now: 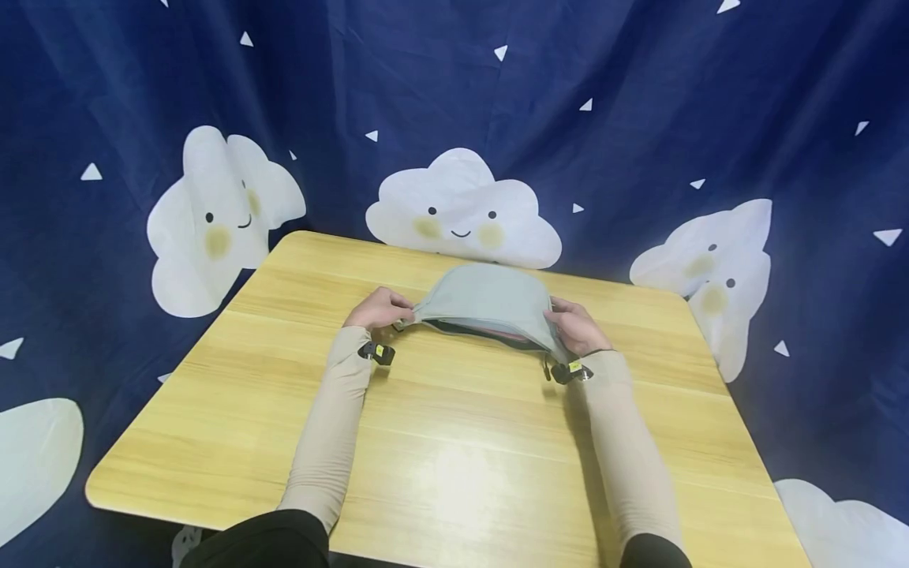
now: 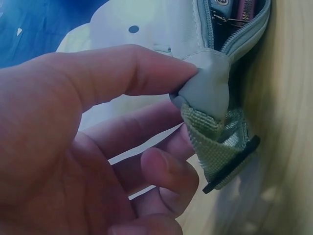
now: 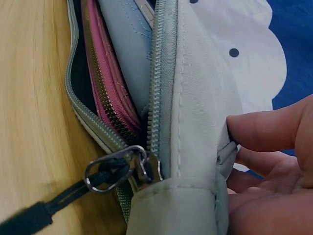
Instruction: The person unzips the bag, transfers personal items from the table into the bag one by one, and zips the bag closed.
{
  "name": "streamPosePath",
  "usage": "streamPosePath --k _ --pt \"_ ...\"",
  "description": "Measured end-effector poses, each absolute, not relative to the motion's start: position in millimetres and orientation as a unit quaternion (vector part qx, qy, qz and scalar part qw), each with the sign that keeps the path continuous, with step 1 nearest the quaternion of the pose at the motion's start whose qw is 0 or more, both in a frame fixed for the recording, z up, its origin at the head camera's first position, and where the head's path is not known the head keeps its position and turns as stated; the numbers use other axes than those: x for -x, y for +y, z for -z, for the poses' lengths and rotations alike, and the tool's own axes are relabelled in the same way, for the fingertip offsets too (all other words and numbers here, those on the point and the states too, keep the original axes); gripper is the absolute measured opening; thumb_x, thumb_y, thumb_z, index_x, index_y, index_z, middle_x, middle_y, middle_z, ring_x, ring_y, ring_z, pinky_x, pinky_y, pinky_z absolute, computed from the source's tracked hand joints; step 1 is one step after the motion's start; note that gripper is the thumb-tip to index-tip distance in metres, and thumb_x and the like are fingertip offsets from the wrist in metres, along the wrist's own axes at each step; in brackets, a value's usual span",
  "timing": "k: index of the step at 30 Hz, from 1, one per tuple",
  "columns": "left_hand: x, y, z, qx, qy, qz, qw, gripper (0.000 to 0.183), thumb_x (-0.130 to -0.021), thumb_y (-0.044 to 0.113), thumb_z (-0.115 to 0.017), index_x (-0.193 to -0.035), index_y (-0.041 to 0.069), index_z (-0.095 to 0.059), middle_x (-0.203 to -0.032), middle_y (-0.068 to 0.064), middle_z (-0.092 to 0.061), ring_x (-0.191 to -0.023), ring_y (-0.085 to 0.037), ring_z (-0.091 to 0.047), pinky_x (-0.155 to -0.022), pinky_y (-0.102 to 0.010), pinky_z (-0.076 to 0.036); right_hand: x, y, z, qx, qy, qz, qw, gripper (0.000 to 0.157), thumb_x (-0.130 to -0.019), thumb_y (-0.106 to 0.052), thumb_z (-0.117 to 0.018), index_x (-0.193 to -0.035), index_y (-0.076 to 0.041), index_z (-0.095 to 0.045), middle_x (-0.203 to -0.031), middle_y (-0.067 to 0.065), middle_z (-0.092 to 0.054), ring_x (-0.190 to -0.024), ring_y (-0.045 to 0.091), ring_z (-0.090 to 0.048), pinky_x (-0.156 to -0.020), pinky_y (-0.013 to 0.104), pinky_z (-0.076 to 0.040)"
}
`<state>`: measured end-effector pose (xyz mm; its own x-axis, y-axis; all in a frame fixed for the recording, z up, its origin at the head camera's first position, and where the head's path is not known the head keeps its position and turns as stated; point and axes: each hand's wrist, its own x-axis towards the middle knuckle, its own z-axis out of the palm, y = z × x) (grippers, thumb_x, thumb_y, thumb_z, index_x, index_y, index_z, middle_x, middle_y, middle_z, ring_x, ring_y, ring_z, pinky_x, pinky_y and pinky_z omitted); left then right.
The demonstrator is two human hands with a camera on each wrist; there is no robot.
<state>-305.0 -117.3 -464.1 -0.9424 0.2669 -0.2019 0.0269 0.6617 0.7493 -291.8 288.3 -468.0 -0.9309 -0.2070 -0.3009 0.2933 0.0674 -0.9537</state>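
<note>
A pale grey-green waist bag (image 1: 490, 296) stands near the far edge of the table, its zipped mouth gaping toward me. My left hand (image 1: 379, 308) pinches its left end tab between thumb and fingers, just above a webbing strap (image 2: 210, 142) with a dark buckle piece. At the other end, my right hand (image 1: 577, 325) grips the bag's side with the thumb against the fabric. The zipper pull (image 3: 115, 169) with its black cord sits at the right end of the opening. Inside show a pink zipped pouch (image 3: 110, 73) and a light blue item (image 3: 128, 49).
The wooden table (image 1: 454, 442) extends on all sides of the bag. Behind it hangs a dark blue curtain (image 1: 440, 79) printed with white clouds and triangles. Small cameras sit on both wrists, over beige sleeves (image 1: 323, 442).
</note>
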Motion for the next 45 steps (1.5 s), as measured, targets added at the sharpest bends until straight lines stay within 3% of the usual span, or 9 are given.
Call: streamPosePath --k 6,14,20,23,28,31,37,41,45 --pt "305.6 -122.8 463.2 -0.08 0.899 -0.406 0.143 0.041 -0.09 0.027 -0.068 -0.124 0.005 -0.074 -0.128 -0.015 -0.072 -0.103 -0.023 -0.063 -0.088 -0.033 -0.052 296.4 282.9 469.7 -0.028 0.71 0.68 0.177 0.059 -0.109 -0.006 -0.042 -0.163 0.001 -0.019 -0.154 0.02 -0.04 -0.096 0.001 -0.063 -0.087 0.015 -0.055" --pt "303.6 -123.6 461.1 -0.07 0.897 -0.41 0.151 0.041 -0.091 0.025 -0.069 -0.126 0.006 -0.073 -0.129 -0.015 -0.072 -0.103 -0.024 -0.064 -0.083 -0.031 -0.053 289.5 288.3 469.9 -0.042 0.72 0.676 0.152 0.062 -0.108 -0.009 -0.047 -0.162 0.002 -0.019 -0.15 0.021 -0.042 -0.107 0.007 -0.06 -0.093 0.015 -0.054" --pt "303.0 -121.7 460.3 -0.063 0.897 -0.406 0.162 0.041 -0.092 0.022 -0.069 -0.128 0.004 -0.07 -0.128 -0.016 -0.071 -0.098 -0.025 -0.066 -0.081 -0.035 -0.056 267.3 299.9 453.3 -0.05 0.768 0.633 0.08 0.058 -0.107 -0.012 -0.051 -0.158 0.007 -0.029 -0.161 0.03 -0.038 -0.147 0.039 -0.044 -0.124 0.044 -0.039" --pt "301.7 -120.9 455.8 -0.07 0.902 -0.397 0.156 0.045 -0.093 0.023 -0.068 -0.134 0.003 -0.066 -0.128 -0.018 -0.07 -0.107 -0.029 -0.066 -0.091 -0.04 -0.056 254.9 302.8 440.3 -0.045 0.804 0.592 0.028 0.053 -0.108 -0.018 -0.052 -0.154 0.005 -0.04 -0.153 0.029 -0.05 -0.135 0.033 -0.058 -0.118 0.045 -0.046" --pt "299.8 -114.1 441.1 -0.08 0.913 -0.39 0.084 0.049 -0.097 0.027 -0.063 -0.139 0.003 -0.062 -0.127 -0.019 -0.069 -0.115 -0.034 -0.065 -0.102 -0.049 -0.053 241.5 303.4 422.2 -0.019 0.85 0.523 -0.056 0.044 -0.106 -0.021 -0.057 -0.142 0.005 -0.057 -0.132 0.03 -0.067 -0.091 0.0 -0.069 -0.086 0.015 -0.058" --pt "295.7 -103.7 428.4 -0.093 0.906 -0.412 0.02 0.04 -0.1 0.026 -0.062 -0.133 0.005 -0.067 -0.123 -0.017 -0.071 -0.109 -0.034 -0.067 -0.097 -0.047 -0.054 236.7 301.6 415.2 0.012 0.888 0.453 -0.082 0.04 -0.105 -0.02 -0.059 -0.134 0.006 -0.063 -0.12 0.03 -0.072 -0.088 0.011 -0.072 -0.081 0.018 -0.056" --pt "280.9 -68.7 404.5 -0.152 0.837 -0.525 -0.008 0.029 -0.101 0.019 -0.066 -0.123 0.001 -0.072 -0.116 -0.018 -0.075 -0.1 -0.037 -0.07 -0.092 -0.046 -0.058 225.4 298.2 405.4 0.048 0.937 0.343 -0.039 0.038 -0.104 -0.02 -0.059 -0.128 0.01 -0.065 -0.119 0.033 -0.07 -0.11 0.048 -0.068 -0.098 0.058 -0.055" --pt "270.6 -34.2 395.2 -0.181 0.781 -0.596 0.04 0.032 -0.101 0.019 -0.067 -0.125 -0.002 -0.069 -0.12 -0.021 -0.073 -0.109 -0.043 -0.068 -0.096 -0.046 -0.057 226.9 298.0 404.9 0.061 0.953 0.295 0.026 0.044 -0.102 -0.022 -0.062 -0.129 0.013 -0.062 -0.119 0.034 -0.07 -0.11 0.048 -0.068 -0.095 0.059 -0.056" --pt "258.7 0.0 403.7 -0.196 0.752 -0.622 0.098 0.035 -0.101 0.025 -0.067 -0.128 0.002 -0.069 -0.125 -0.015 -0.072 -0.116 -0.036 -0.067 -0.103 -0.045 -0.055 231.9 294.0 411.0 0.071 0.96 0.257 0.084 0.048 -0.097 -0.021 -0.068 -0.127 0.015 -0.061 -0.116 0.034 -0.07 -0.106 0.046 -0.069 -0.092 0.057 -0.057"
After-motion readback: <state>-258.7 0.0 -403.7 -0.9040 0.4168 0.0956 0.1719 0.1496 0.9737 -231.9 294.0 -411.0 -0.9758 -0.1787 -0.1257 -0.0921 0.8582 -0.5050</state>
